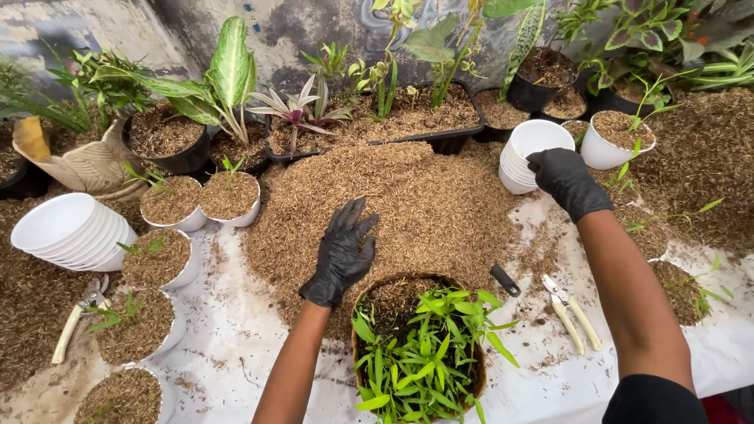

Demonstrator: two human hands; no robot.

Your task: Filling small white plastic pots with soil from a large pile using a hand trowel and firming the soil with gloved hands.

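Two gloved hands (one pot stack point(528, 157))

Black-gloved right hand point(567, 179), white pots point(528, 154), brown husk point(416, 204).

Glossy white plastic pots point(528, 153), matt black gloves point(343, 253)

Left hand point(342, 253) splayed flat; right hand point(567, 180) outstretched, fingers curled.
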